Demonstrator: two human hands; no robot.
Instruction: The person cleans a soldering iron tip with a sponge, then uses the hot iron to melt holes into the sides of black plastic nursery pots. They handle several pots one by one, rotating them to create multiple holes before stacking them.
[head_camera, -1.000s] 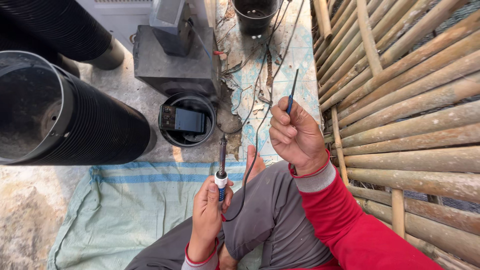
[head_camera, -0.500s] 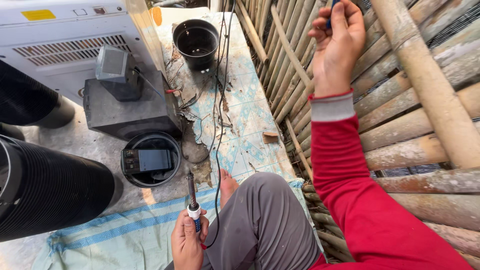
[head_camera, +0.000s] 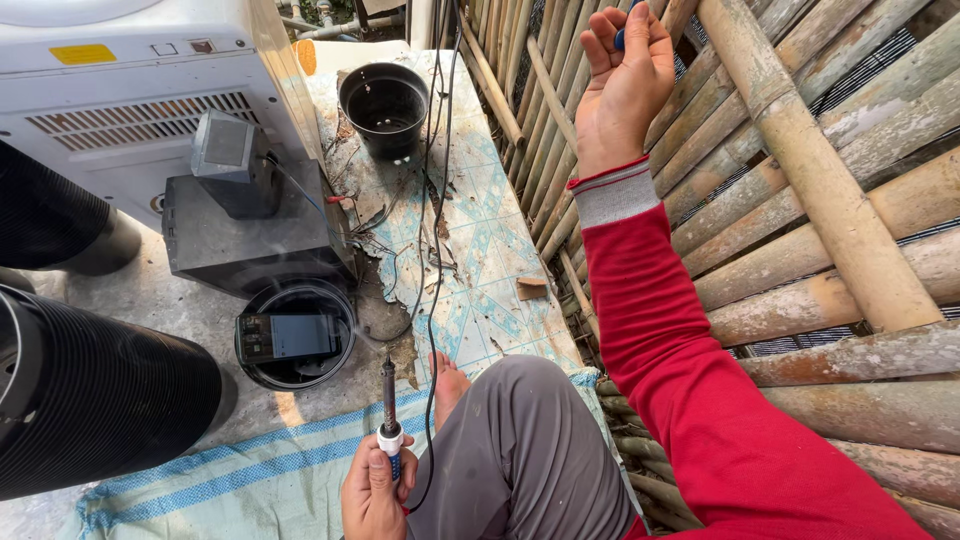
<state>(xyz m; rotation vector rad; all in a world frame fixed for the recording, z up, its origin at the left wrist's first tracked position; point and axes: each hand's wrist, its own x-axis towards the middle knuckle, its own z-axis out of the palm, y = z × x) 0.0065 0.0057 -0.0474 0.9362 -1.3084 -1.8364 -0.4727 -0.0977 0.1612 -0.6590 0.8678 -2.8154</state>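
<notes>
The left hand (head_camera: 375, 490) is curled in a fist around the blue handle of one soldering iron (head_camera: 388, 415), thumb laid along the grip, the dark tip pointing up and away from the body. It sits low, just beside the raised knee in grey trousers (head_camera: 520, 450), above the near edge of a blue-striped woven mat (head_camera: 230, 480). A thin black cable (head_camera: 437, 250) runs from the iron up past the knee toward the far end of the tiled floor (head_camera: 480, 280).

The right hand (head_camera: 622, 85) is stretched far forward and high on a straight red-sleeved arm, palm turned toward the camera, fingertips pinched on one small blue object (head_camera: 622, 38) that is mostly hidden. It hovers against the bamboo fence (head_camera: 800, 200).

Beyond the iron's tip stands one round black container (head_camera: 296, 335) with a phone (head_camera: 290, 337) lying across it. Behind it is one dark box (head_camera: 255, 240), and one empty black pot (head_camera: 384, 105) stands near the floor's far edge. Two black ribbed ducts (head_camera: 90, 400) lie to the left.
</notes>
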